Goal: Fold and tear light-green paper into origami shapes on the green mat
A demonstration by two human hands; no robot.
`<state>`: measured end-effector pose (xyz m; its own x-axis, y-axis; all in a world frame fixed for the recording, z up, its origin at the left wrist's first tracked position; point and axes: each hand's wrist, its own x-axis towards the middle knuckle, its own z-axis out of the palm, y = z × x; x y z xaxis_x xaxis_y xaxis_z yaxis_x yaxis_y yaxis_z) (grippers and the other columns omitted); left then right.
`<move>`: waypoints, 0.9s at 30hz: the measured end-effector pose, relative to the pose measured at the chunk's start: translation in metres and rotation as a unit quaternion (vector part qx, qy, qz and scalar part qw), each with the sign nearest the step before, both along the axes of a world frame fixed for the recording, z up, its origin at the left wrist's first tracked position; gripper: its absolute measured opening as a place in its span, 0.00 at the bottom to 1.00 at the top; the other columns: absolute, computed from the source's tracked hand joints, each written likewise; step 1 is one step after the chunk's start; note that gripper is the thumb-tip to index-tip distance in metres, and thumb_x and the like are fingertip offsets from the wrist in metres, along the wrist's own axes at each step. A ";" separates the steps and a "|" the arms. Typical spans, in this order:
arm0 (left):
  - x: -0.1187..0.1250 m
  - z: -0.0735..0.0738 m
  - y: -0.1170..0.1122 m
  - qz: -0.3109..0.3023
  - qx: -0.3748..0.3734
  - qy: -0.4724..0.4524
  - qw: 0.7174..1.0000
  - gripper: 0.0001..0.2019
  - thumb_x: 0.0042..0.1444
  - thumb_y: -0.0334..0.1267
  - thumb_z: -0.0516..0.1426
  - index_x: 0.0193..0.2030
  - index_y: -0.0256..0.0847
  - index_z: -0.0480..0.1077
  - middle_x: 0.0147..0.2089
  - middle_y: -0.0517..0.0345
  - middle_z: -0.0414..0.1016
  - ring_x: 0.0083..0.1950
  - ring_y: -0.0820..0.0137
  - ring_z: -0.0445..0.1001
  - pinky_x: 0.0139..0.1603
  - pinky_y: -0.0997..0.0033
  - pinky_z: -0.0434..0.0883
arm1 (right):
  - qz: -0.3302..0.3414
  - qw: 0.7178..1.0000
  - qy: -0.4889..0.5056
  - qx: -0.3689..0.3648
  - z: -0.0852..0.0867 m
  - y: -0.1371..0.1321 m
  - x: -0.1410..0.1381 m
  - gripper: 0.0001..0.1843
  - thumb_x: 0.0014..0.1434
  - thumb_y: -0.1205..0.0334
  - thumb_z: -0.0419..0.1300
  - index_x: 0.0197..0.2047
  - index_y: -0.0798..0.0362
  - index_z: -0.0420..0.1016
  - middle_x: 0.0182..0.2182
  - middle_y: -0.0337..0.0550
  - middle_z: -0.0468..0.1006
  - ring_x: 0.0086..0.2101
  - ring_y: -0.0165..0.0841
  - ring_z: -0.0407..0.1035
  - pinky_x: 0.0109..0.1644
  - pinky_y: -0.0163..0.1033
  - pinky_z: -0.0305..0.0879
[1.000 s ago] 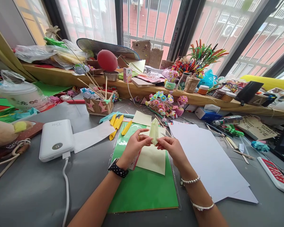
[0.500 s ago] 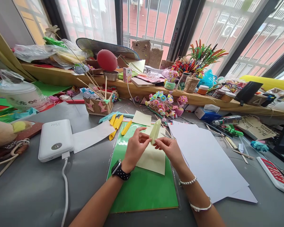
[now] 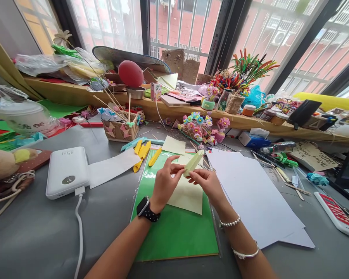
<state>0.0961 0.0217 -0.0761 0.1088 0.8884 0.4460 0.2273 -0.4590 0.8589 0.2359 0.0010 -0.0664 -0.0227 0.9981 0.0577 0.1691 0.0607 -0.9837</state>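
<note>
A folded piece of pale yellow-green paper (image 3: pixel 194 162) is held up between my two hands, its long end tilted to the upper right. My left hand (image 3: pixel 169 180) pinches its lower left side with thumb and fingers. From the other side my right hand (image 3: pixel 207 184) grips the lower end with closed fingertips. Beneath them, pale yellow sheets (image 3: pixel 189 195) lie on a green sheet pack (image 3: pixel 177 236). Just behind is a square pale yellow sheet (image 3: pixel 174 145). Several folded yellow paper pieces (image 3: pixel 144 150) lie to the left of it.
White paper sheets (image 3: pixel 250 197) lie to the right. On the left are a white power bank (image 3: pixel 66 170) with a cable and a white paper strip (image 3: pixel 113 166). A stick-filled box (image 3: pixel 120 130) and crochet-like flowers (image 3: pixel 197 126) stand behind, below a cluttered ledge (image 3: pixel 168 108).
The folded paper has tipped from nearly upright toward the right. Both hands keep their hold on it and have hardly shifted.
</note>
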 end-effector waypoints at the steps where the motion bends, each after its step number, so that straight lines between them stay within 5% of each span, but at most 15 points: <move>1: 0.000 0.000 0.000 0.000 -0.003 -0.002 1.000 0.17 0.49 0.32 0.54 0.47 0.42 0.58 0.35 0.57 0.75 0.36 0.70 0.74 0.39 0.67 0.71 | 0.002 1.000 0.000 -0.001 0.000 0.000 0.000 0.13 0.49 0.56 0.56 0.29 0.57 0.75 0.27 0.46 0.77 0.27 0.31 0.69 0.30 0.35 0.63; 13: -0.001 0.006 -0.001 -0.022 -0.049 -0.067 0.996 0.16 0.49 0.34 0.54 0.45 0.41 0.59 0.34 0.57 0.73 0.35 0.70 0.73 0.39 0.69 0.70 | 0.041 0.999 -0.001 -0.028 -0.001 0.000 0.001 0.15 0.49 0.53 0.55 0.31 0.56 0.75 0.29 0.46 0.77 0.28 0.32 0.70 0.32 0.36 0.64; 21: -0.004 0.008 0.003 -0.063 -0.083 -0.084 0.991 0.17 0.48 0.35 0.55 0.46 0.40 0.57 0.36 0.56 0.71 0.38 0.70 0.72 0.42 0.66 0.69 | -0.163 0.982 -0.032 0.092 0.001 0.003 0.013 0.25 0.46 0.51 0.58 0.48 0.51 0.63 0.47 0.47 0.66 0.44 0.37 0.62 0.41 0.40 0.63; 27: -0.005 0.007 0.004 -0.118 -0.115 -0.094 0.982 0.18 0.47 0.35 0.56 0.46 0.40 0.58 0.33 0.57 0.72 0.37 0.69 0.72 0.40 0.66 0.69 | -0.065 0.969 -0.175 0.164 0.006 0.000 0.013 0.10 0.48 0.54 0.57 0.33 0.49 0.73 0.33 0.43 0.74 0.38 0.37 0.66 0.43 0.41 0.60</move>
